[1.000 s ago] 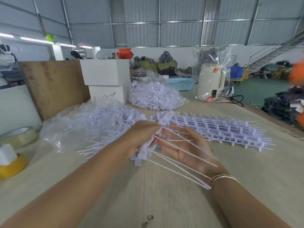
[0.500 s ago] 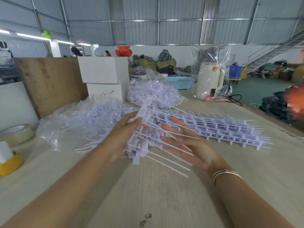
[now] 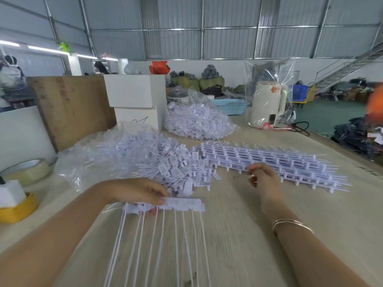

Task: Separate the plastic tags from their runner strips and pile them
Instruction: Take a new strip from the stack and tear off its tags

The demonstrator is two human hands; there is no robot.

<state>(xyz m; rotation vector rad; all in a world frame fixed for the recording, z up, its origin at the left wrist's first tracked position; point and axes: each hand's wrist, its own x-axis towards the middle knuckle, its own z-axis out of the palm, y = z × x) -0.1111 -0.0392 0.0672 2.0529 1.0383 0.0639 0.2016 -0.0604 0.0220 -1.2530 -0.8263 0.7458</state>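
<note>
My left hand point(image 3: 143, 193) grips a row of white plastic tags point(image 3: 178, 205) by their flat heads, low over the wooden table point(image 3: 310, 235). Their long thin tails hang toward me across the table. My right hand point(image 3: 262, 179) hovers apart from them, to the right, fingers loosely curled and holding nothing. Just behind my left hand lies a loose pile of separated tags point(image 3: 176, 168). A stack of tags still on their runner strips point(image 3: 269, 162) stretches across the table behind my right hand.
A clear bag of tags point(image 3: 116, 150) lies at the left, another bag of tags point(image 3: 196, 121) further back. White boxes point(image 3: 134, 96), a wooden board point(image 3: 70, 108), tape rolls point(image 3: 27, 170), a wrapped white kettle point(image 3: 267, 104) and a blue basket point(image 3: 230, 105) ring the work area.
The tag row has come away from between both hands and now hangs from my left hand alone, lower and nearer me. My right hand has let go and moved right.
</note>
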